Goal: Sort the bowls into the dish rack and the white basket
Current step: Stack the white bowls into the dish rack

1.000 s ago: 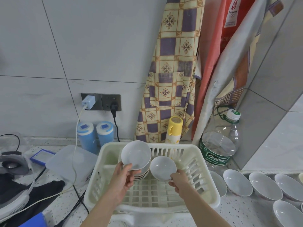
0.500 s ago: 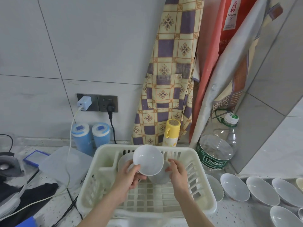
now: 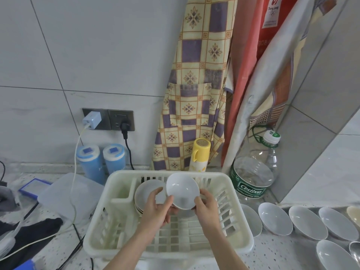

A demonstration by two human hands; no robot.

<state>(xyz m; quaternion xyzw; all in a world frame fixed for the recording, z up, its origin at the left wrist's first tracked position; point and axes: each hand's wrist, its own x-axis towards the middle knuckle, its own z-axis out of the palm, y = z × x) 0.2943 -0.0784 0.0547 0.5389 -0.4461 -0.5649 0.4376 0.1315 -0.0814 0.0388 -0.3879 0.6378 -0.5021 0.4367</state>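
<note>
A cream plastic dish rack (image 3: 240, 221) stands on the counter in front of me. A stack of white bowls (image 3: 147, 191) leans on edge in its left part. I hold one white bowl (image 3: 182, 189) tilted above the middle of the rack, its hollow facing me. My left hand (image 3: 157, 210) grips its lower left rim with the thumb. My right hand (image 3: 207, 208) grips its right rim. Part of another bowl (image 3: 187, 213) shows below, between my hands; who holds it is hidden.
Several white bowls (image 3: 274, 219) lie in rows on the counter right of the rack. A large water bottle (image 3: 253, 178) and a yellow flask (image 3: 200, 154) stand behind it. Two blue containers (image 3: 91, 162), a lidded plastic box (image 3: 64, 193), cables and a black cloth (image 3: 39, 228) lie left.
My left hand carried its bowl from over the leaning stack to the rack's middle. My right hand's bowl sank behind it, and the right thumb came onto the front bowl's rim.
</note>
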